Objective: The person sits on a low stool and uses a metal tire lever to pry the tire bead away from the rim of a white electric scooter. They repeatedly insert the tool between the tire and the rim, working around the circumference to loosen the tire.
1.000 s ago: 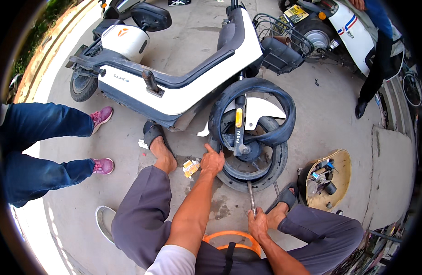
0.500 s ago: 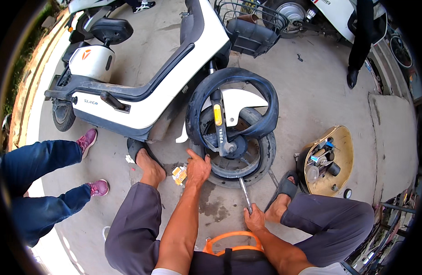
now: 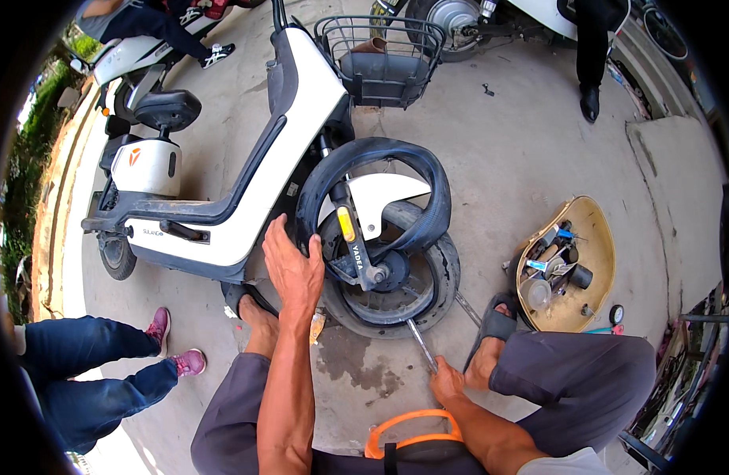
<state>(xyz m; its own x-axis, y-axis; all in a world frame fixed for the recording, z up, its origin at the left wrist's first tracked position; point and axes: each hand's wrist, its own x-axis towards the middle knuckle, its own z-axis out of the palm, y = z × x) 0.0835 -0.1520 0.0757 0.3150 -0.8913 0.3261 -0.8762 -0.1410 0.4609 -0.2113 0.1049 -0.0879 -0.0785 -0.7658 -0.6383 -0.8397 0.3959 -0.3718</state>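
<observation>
My right hand (image 3: 448,382) grips the end of a metal tire lever (image 3: 421,345), whose other end meets the rim edge of the scooter's front wheel (image 3: 451,285). My left hand (image 3: 293,265) is raised beside the wheel, fingers apart, with nothing in it. Just to its right, a loose black tire (image 3: 439,178), bent out of round, hangs about the front fork (image 3: 351,237). A second metal bar (image 3: 467,309) sticks out from the wheel's right side toward my right foot. The white electric scooter (image 3: 246,218) leans off to the left.
On the right, a tan tub (image 3: 592,237) holds tools and small parts, with a small round gauge (image 3: 616,314) beside it. An orange handle (image 3: 412,416) is between my legs. Bystanders' legs (image 3: 95,340) are at left and far right (image 3: 591,47). A wire basket (image 3: 380,63) is behind.
My left hand has left the wheel's left edge and risen up and to the left, fingers spreading. My right hand stays on the tire lever. The whole view has shifted.
</observation>
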